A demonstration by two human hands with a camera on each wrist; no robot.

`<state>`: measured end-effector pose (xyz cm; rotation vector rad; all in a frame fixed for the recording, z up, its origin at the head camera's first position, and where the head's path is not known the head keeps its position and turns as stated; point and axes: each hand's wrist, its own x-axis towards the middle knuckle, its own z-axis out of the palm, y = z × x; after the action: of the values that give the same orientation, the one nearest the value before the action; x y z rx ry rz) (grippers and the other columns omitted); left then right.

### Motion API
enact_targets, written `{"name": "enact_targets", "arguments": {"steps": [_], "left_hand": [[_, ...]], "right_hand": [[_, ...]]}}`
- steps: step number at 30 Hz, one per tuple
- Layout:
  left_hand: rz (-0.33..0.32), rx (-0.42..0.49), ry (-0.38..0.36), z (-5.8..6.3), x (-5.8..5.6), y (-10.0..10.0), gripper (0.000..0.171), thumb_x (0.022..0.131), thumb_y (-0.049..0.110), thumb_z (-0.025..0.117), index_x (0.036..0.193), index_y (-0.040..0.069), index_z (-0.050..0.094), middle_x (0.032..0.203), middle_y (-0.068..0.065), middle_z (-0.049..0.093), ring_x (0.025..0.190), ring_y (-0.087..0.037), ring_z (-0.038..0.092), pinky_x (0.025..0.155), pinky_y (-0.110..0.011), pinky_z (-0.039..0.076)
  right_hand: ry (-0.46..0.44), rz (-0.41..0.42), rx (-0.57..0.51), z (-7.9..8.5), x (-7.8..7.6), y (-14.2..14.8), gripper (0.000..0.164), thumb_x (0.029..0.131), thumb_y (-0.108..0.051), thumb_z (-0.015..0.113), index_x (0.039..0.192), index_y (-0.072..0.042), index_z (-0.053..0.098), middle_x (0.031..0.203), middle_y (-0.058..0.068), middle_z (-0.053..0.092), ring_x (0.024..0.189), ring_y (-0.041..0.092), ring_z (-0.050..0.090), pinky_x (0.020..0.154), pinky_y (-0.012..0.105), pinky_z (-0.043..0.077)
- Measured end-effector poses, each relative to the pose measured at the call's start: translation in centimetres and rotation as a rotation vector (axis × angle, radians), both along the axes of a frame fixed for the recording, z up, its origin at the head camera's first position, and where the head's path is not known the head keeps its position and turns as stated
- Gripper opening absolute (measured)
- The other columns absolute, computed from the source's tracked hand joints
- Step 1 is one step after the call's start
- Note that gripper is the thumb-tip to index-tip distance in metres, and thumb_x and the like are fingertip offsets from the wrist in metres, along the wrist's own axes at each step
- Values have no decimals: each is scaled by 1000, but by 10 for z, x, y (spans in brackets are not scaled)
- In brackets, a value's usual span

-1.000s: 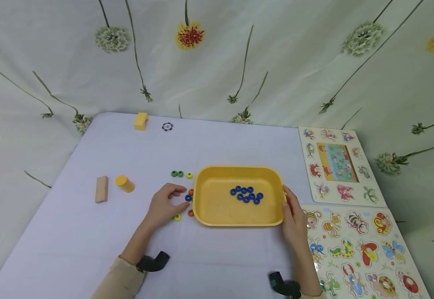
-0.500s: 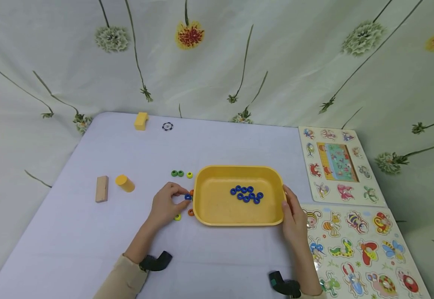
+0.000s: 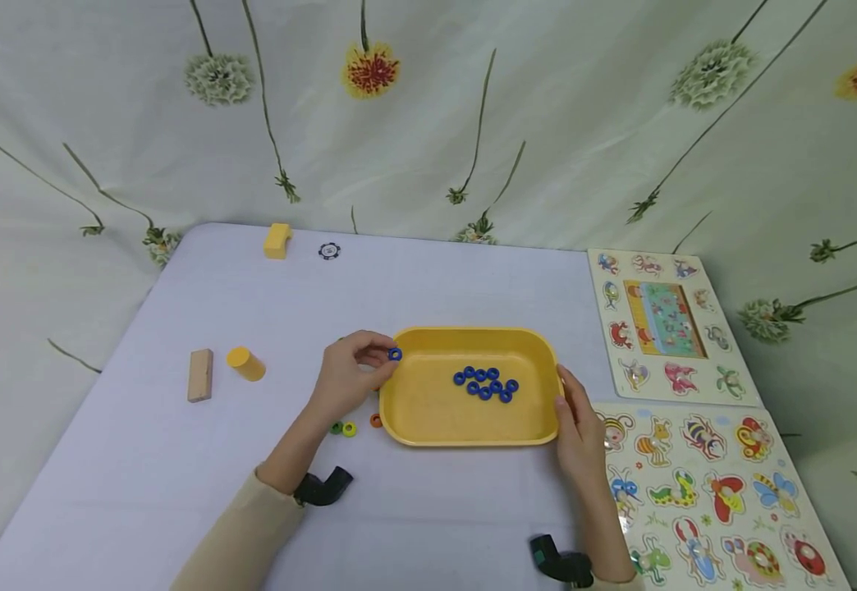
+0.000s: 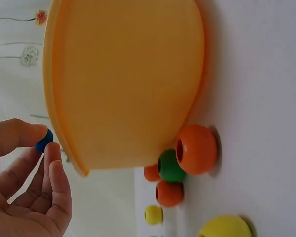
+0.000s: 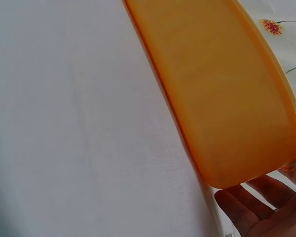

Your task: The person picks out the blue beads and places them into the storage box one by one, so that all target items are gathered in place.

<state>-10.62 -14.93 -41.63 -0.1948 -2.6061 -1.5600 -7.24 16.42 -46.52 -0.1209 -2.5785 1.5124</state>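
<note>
My left hand [image 3: 350, 377] pinches a blue bead [image 3: 395, 349] between thumb and fingertips, just over the left rim of the yellow tray [image 3: 473, 441]. In the left wrist view the pinched bead [image 4: 43, 142] is seen beside the tray's upper edge. Several blue beads [image 3: 485, 393] lie grouped inside the tray, right of its middle. My right hand [image 3: 582, 431] holds the tray's right end, thumb at the rim. In the right wrist view, its fingers [image 5: 241, 202] lie against the outer wall.
Orange [image 4: 200, 150], green [image 4: 171, 166] and yellow [image 4: 226, 228] beads lie left of the tray, partly hidden by my left hand in the head view. Further left are a yellow cylinder [image 3: 246, 364] and a wooden block [image 3: 200, 375]. Picture puzzle boards [image 3: 675, 382] lie at right.
My left hand closed its fingertips on a blue bead beside the tray, then raised it up and right to the tray's left rim. The right hand stays at the tray.
</note>
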Motion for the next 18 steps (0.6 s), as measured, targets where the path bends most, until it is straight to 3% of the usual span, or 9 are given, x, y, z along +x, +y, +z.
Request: {"name": "enact_targets", "arguments": {"steps": [5, 11, 18], "left_hand": [[-97, -60, -35, 0, -8, 30, 18, 72, 10, 71, 89, 11, 65, 81, 2, 60, 69, -9, 56, 62, -20, 50], [-205, -220, -72, -11, -16, 63, 16, 69, 8, 71, 84, 8, 66, 75, 0, 62, 62, -6, 54, 56, -17, 47], [-264, -376, -119, -21, -20, 82, 11, 68, 3, 67, 78, 8, 65, 69, 2, 59, 62, -7, 51, 57, -17, 43]], "right_hand": [[-12, -1, 6, 1, 0, -1, 39, 94, -24, 38, 131, -39, 37, 135, -8, 42, 124, 14, 40, 98, 36, 37], [-15, 2, 3, 1, 0, -2, 39, 94, -24, 39, 130, -39, 37, 135, -8, 42, 124, 14, 39, 99, 36, 36], [-36, -1, -4, 0, 0, -4, 39, 94, -25, 38, 130, -41, 37, 136, -9, 41, 125, 14, 38, 99, 38, 36]]}}
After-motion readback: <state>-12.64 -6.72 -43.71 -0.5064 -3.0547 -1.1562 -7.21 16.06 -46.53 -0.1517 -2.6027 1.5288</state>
